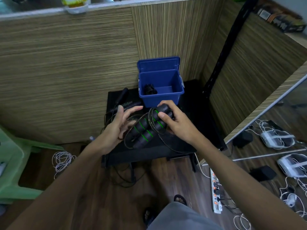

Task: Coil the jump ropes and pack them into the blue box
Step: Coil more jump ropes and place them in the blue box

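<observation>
Fingers of the right hand (pixel 172 123) curl round the upper ends of two black jump-rope handles (pixel 146 128) with green rings, thumb pressed on top, holding the pair side by side. Left hand (pixel 119 123) sits at 9 o'clock of the handles, fingers spread and loosely extended; a strand of the thin cord (pixel 131 138) seems to run by its palm, but whether it is pinched I cannot tell.

Cord loops around the handles in a few turns, and one slack length trails off toward 5 o'clock across the black table (pixel 149 155).

Blue box (pixel 161 90) stands at 12 o'clock from the hands, lid up against the wood-grain wall, just beyond the right knuckles. One dark coiled rope (pixel 150 90) already lies in its left half; the right half looks free.

Another black rope (pixel 123 100), uncoiled, lies at 10 o'clock, beside the box.

Risks, as I judge them:
- loops are loose; with the left hand off them they could spring open and slide off the handle ends.
- trailing tail may snag on the table edge during the lift to the box.
- tail could tangle with the uncoiled rope near the left hand.
</observation>
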